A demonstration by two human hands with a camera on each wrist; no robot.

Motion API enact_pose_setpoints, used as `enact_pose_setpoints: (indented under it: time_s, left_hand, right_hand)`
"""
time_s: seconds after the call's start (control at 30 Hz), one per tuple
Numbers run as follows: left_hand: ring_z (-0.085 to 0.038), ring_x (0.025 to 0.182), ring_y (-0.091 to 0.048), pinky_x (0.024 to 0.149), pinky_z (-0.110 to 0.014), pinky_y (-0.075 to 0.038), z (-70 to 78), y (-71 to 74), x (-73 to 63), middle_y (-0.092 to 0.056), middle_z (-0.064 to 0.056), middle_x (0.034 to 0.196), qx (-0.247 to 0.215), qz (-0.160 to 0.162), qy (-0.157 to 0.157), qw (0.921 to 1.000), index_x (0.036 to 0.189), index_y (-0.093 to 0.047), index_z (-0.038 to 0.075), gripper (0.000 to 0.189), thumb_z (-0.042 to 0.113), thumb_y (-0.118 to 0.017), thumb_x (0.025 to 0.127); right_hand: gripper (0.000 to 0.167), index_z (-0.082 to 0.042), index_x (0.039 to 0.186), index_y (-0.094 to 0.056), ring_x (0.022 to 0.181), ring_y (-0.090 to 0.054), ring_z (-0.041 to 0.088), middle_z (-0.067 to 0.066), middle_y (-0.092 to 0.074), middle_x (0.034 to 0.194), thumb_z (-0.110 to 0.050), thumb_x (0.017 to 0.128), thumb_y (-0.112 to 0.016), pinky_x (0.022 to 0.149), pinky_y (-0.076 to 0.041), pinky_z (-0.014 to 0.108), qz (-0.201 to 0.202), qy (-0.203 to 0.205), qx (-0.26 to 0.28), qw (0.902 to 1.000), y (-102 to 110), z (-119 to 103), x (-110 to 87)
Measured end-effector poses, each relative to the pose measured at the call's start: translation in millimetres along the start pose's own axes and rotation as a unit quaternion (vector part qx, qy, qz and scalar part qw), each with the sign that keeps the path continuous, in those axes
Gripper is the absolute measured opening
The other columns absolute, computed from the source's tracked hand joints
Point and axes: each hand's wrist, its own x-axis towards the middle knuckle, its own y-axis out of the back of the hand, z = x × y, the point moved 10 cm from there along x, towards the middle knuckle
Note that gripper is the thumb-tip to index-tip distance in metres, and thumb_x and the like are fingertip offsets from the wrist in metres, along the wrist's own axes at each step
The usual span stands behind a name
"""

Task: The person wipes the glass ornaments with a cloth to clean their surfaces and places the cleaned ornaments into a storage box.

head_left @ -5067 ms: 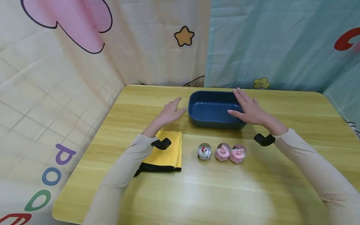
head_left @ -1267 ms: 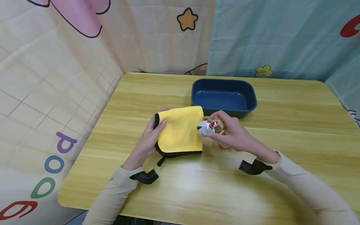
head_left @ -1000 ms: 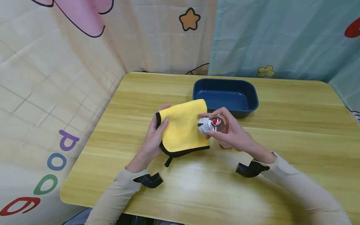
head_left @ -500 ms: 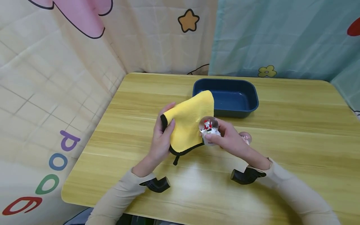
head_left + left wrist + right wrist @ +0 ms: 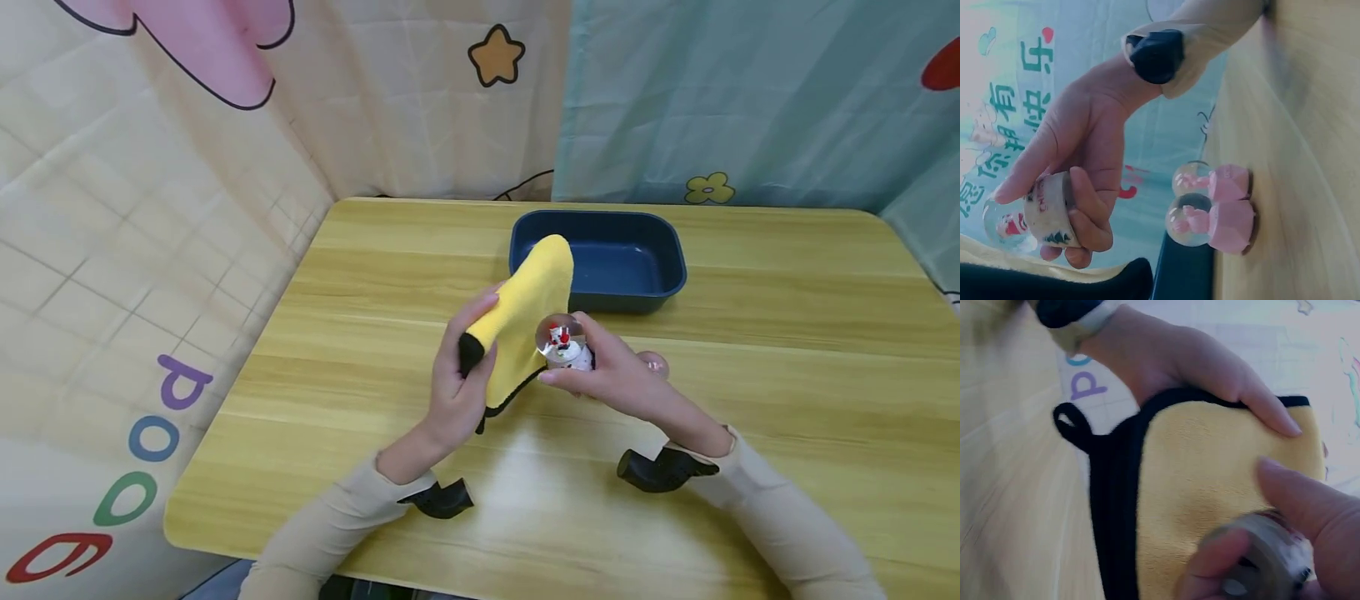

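My left hand (image 5: 459, 392) grips a folded yellow cloth (image 5: 528, 308) with black edging, thumb on the near face and fingers behind. In the right wrist view a black loop (image 5: 1072, 425) hangs off the cloth's corner. My right hand (image 5: 622, 375) holds a small snow globe (image 5: 564, 343) by its white base, thumb and fingers round it. A red-and-white figure sits inside its clear dome, which faces the cloth and overlaps its edge in the head view. Two pink snow globes (image 5: 1232, 225) stand side by side on the table, largely hidden behind my right hand in the head view.
A dark blue rectangular bin (image 5: 622, 302) stands behind the hands toward the table's back edge. The wooden table (image 5: 787, 333) meets printed curtains (image 5: 412, 108) at the back and left. Black camera mounts (image 5: 667, 471) stick out from both wrists.
Earlier both hands were empty by the bin; the cloth and snow globes lay on the table. Lately the left hand has moved right, turning the cloth, and the right hand has tipped the globe more upright.
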Motion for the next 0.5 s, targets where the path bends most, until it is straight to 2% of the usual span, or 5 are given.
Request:
enact_pose_setpoints:
  time_s: [0.13,0.2,0.33,0.4,0.5]
  left_hand:
    - [-0.025,0.133,-0.042,0.107,-0.033,-0.037,4.3,-7.0,-2.8,-0.041,-0.03,0.136,0.016,-0.021,-0.044,0.9987,0.132,-0.044,0.021,0.059,-0.017,-0.043,0.087]
    - [-0.028,0.132,-0.042,0.107,-0.035,-0.038,5.8,-9.9,-5.2,-0.041,-0.03,0.137,0.029,-0.028,-0.064,0.9971,0.131,-0.045,0.021,0.061,-0.019,-0.043,0.085]
    - [-0.031,0.133,-0.039,0.106,-0.038,-0.038,4.3,-14.6,-10.6,-0.038,-0.029,0.139,0.05,-0.036,-0.079,0.995,0.129,-0.045,0.02,0.063,-0.021,-0.043,0.081]
    - [-0.03,0.133,-0.038,0.106,-0.038,-0.037,2.1,-16.8,-13.2,-0.035,-0.029,0.141,0.055,-0.039,-0.078,0.9947,0.129,-0.044,0.021,0.064,-0.02,-0.043,0.08]
    - [-0.03,0.134,-0.036,0.107,-0.038,-0.036,-0.1,-19.9,-15.7,-0.033,-0.028,0.143,0.053,-0.044,-0.076,0.9947,0.131,-0.043,0.022,0.066,-0.02,-0.044,0.081]
  right_hand:
    - [0.06,-0.007,0.133,-0.04,0.097,-0.056,0.018,0.013,-0.056,0.115,-0.016,0.083,-0.071,0.077,-0.051,0.023,-0.051,0.012,-0.016,0.9985,-4.5,1.5,-1.9]
    - [0.059,-0.007,0.134,-0.041,0.096,-0.057,0.018,0.014,-0.057,0.114,-0.015,0.083,-0.071,0.075,-0.051,0.023,-0.056,0.017,-0.023,0.998,-4.0,1.9,-2.8]
    - [0.064,-0.01,0.129,-0.042,0.079,-0.058,0.014,0.01,-0.065,0.103,-0.018,0.076,-0.078,0.062,-0.05,0.022,0.03,0.042,-0.08,0.9954,11.5,-2.6,-7.5]
    - [0.071,-0.012,0.129,-0.04,0.073,-0.058,0.013,0.009,-0.067,0.1,-0.018,0.072,-0.082,0.058,-0.049,0.023,0.087,0.062,-0.103,0.9889,19.7,-7.3,-12.6]
    - [0.078,-0.012,0.132,-0.036,0.073,-0.06,0.01,0.01,-0.069,0.104,-0.014,0.069,-0.083,0.06,-0.051,0.022,0.146,0.101,-0.111,0.9778,26.3,-15.0,-20.1]
